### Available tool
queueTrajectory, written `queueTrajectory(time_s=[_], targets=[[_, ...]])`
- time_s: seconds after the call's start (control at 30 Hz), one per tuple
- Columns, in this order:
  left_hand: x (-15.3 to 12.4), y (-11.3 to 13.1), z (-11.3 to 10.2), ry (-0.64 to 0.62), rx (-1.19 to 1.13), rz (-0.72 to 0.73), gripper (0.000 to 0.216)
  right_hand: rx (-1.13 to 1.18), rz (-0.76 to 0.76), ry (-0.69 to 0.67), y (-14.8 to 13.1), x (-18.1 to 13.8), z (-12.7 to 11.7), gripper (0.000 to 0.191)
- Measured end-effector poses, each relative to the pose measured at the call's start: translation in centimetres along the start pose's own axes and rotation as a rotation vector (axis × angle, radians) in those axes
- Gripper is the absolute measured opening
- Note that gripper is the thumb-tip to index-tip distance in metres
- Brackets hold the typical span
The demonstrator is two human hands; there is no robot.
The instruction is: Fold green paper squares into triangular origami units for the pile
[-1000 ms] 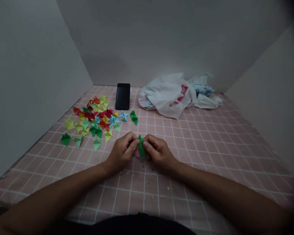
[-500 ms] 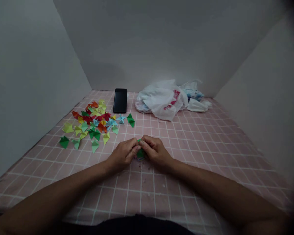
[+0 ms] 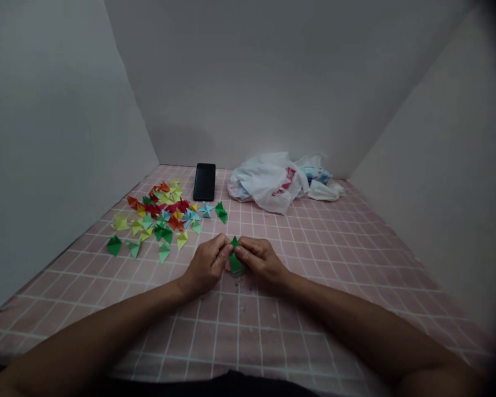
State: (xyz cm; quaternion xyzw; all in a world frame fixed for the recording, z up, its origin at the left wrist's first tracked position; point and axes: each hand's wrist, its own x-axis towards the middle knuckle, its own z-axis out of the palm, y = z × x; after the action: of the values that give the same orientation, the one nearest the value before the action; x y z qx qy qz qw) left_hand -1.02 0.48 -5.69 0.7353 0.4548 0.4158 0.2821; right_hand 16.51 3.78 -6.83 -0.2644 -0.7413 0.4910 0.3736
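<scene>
the left hand [image 3: 206, 266] and the right hand [image 3: 261, 260] are close together, and their fingers [image 3: 222, 247] pinch a green folded paper piece [image 3: 235, 262] from both sides, just above a pink checked cloth [image 3: 326, 270]. near the left hand lie many colored folded papers [image 3: 164, 234]; farther away are a black phone [image 3: 204, 182] and a white plastic bag [image 3: 264, 182].

This looks like a home craft nook: pink grid cloth [image 3: 310, 259], white side panels [image 3: 53, 138], folded paper pieces [image 3: 165, 234].

L hand [image 3: 206, 266], R hand [image 3: 261, 260] pinching at center, forearms [image 3: 119, 320] angled inward
</scene>
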Motion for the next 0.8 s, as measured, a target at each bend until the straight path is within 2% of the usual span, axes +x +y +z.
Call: queueTrajectory(time_s=[0.13, 0.3, 0.53, 0.7, 0.8], targets=[[0.3, 0.1, -0.4, 0.028, 0.07, 0.045, 0.027, 0.091, 0.082, 0.015, 0.0, 0.2, 0.1, 0.047], [0.6, 0.0, -1.0, 0.089, 0.091, 0.079, 0.027, 0.047, 0.04, 0.043, -0.6, 0.9, -0.4, 0.034], [0.6, -0.2, -0.9, 0.249, -0.21, -0.031, 0.019, 0.044, 0.016, 0.189, -1.3, 2.1, -0.6, 0.022], [0.6, -0.1, -0.9, 0.264, -0.313, -0.037, 0.016, -0.054, -0.038, 0.256, -1.1, 2.0, 0.0, 0.018], [0.5, 0.1, -1.0, 0.234, -0.352, -0.044, 0.019, -0.215, -0.114, 0.276, -1.2, 1.7, 0.1, 0.015]])
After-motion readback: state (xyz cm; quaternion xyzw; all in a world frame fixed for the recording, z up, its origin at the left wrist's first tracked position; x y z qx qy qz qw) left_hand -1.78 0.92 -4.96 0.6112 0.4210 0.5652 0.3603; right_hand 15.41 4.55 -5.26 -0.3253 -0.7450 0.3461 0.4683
